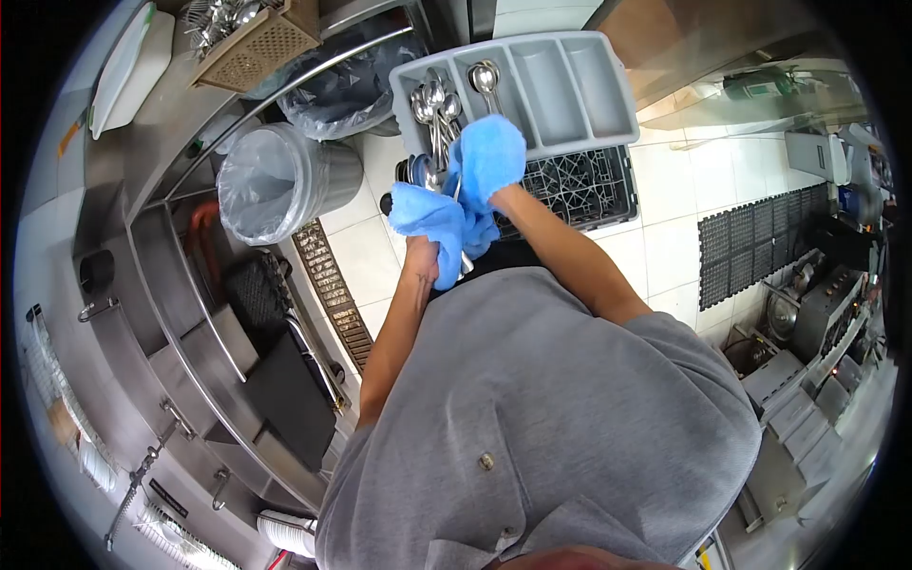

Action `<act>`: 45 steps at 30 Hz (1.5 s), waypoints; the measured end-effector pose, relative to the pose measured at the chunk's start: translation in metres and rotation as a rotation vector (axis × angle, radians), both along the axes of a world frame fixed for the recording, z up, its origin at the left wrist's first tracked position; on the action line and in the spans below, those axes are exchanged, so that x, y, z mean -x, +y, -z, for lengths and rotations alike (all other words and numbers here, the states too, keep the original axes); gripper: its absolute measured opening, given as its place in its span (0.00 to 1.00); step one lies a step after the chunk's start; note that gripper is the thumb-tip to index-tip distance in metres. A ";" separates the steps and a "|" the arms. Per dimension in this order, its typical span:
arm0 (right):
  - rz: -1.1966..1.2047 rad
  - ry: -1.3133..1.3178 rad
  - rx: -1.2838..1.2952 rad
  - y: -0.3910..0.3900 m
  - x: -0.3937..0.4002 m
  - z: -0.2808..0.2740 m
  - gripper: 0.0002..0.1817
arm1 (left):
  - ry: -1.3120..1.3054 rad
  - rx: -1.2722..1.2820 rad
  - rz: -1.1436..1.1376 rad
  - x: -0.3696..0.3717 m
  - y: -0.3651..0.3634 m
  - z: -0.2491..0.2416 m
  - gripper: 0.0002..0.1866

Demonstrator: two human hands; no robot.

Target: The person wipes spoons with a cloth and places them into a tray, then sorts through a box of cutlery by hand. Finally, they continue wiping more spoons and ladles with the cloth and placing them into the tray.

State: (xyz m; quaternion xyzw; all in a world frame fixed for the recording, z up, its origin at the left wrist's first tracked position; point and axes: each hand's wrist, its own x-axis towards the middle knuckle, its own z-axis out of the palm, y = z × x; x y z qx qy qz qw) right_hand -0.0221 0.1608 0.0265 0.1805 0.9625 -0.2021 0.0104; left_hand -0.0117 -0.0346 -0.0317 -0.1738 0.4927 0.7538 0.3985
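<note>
A blue cloth (446,214) covers both hands. My left hand (419,255) grips the lower fold of the cloth, with a bundle of spoons (429,174) sticking up out of it. My right hand (490,157) is wrapped in the upper part of the cloth and closed round the spoons' ends. Just beyond the hands lies a grey cutlery tray (570,90) with several compartments. Its two left compartments hold spoons (484,76); the right ones look empty. The tray rests on a dark dish rack (579,185).
A bin lined with a clear bag (275,180) stands at the left, a second bagged bin (342,90) behind it. A wicker basket of cutlery (252,38) and a white board (128,66) sit on the steel counter (161,285). Floor drain grate (332,290); black mat (760,242) at the right.
</note>
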 end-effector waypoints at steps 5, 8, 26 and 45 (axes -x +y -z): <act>-0.437 0.155 -0.097 -0.037 -0.004 0.078 0.10 | 0.052 -0.073 -0.015 0.002 0.001 0.000 0.13; -0.145 -0.116 0.297 -0.021 0.009 0.022 0.11 | 0.049 -0.029 0.027 0.001 0.001 -0.001 0.13; -0.391 0.247 0.086 -0.012 0.026 0.002 0.11 | -0.036 -0.068 0.007 0.006 0.003 -0.009 0.15; -0.067 0.141 -0.381 0.012 -0.008 -0.047 0.10 | 0.125 0.123 0.126 0.005 0.020 -0.015 0.14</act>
